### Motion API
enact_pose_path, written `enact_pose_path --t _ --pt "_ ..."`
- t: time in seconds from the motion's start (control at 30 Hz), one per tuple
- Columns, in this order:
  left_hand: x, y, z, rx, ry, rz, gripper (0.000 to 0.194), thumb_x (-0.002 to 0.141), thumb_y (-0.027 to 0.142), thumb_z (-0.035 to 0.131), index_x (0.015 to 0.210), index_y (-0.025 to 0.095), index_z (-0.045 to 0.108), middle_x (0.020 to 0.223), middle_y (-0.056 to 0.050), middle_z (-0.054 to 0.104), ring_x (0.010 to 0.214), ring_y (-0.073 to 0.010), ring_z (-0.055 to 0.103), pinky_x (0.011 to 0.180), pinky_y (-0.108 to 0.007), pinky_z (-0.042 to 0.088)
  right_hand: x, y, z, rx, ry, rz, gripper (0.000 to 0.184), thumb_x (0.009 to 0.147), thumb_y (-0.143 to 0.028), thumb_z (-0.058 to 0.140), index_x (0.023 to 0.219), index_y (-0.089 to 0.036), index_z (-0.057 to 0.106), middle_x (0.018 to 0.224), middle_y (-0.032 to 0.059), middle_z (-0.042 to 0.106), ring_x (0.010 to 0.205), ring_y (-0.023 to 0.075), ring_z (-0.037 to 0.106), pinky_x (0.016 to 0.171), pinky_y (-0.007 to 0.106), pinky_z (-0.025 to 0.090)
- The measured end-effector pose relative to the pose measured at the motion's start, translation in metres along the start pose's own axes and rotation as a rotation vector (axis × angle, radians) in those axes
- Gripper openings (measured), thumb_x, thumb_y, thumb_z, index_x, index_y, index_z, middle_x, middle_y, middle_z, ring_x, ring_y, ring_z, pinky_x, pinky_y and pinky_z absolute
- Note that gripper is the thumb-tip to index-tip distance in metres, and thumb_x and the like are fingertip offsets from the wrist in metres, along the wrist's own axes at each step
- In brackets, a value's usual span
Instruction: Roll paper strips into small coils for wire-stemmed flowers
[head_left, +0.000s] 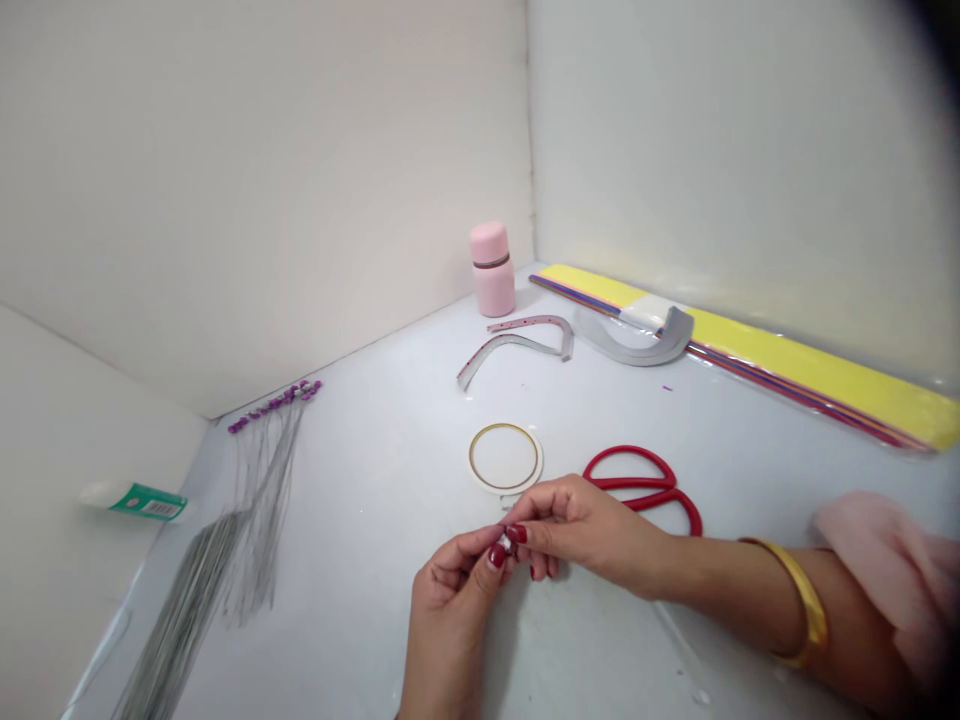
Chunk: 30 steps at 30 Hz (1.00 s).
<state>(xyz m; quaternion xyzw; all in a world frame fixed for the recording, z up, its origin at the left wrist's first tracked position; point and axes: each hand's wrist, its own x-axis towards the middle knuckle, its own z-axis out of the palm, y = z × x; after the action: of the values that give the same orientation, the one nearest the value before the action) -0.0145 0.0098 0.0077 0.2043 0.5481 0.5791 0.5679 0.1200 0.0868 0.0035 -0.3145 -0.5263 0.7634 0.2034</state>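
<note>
My left hand (459,590) and my right hand (592,525) meet low in the middle of the head view, fingertips pinched together. Between them is a small, shiny, whitish-silver piece (505,543); the fingers cover most of it, so its kind is unclear. Just beyond the fingers lies a roll of narrow white tape (507,489). Scissors with red handles (637,483) rest behind my right hand, which hides their blades. A thin pale stick (681,652) lies below my right wrist.
At left lie grey wire stems (187,600), several more with purple tips (276,405), and a green-and-white tube (150,502). Farther back are a pink bottle (493,285), a measuring tape (517,338), a curled grey strip (645,350) and a yellow paper pack (780,370) beside the wall.
</note>
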Motion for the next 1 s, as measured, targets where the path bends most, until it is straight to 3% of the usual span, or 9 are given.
enact_pose_path --t 0.23,1.0 --pt "0.0005 0.0014 -0.0025 -0.008 -0.006 -0.070 0.018 0.060 0.024 0.073 0.074 0.013 0.070 0.062 -0.003 0.066 0.059 -0.0091 0.056 0.061 -0.019 0.044 -0.0003 -0.0007 -0.0014 0.020 -0.030 0.002 0.025 0.066 -0.036 0.069 0.073 -0.012 0.062 0.065 0.0025 0.065 0.051 0.0074 0.052 0.047 0.019 0.037" --pt "0.0010 -0.0011 -0.0039 0.032 -0.079 -0.031 0.015 0.066 0.024 0.069 0.077 0.013 0.070 0.064 -0.003 0.066 0.065 -0.0101 0.057 0.065 -0.019 0.044 -0.0002 -0.0016 -0.0011 0.048 -0.027 0.038 0.031 0.062 -0.040 0.070 0.072 -0.012 0.060 0.068 0.0039 0.067 0.051 0.0079 0.054 0.048 0.019 0.038"
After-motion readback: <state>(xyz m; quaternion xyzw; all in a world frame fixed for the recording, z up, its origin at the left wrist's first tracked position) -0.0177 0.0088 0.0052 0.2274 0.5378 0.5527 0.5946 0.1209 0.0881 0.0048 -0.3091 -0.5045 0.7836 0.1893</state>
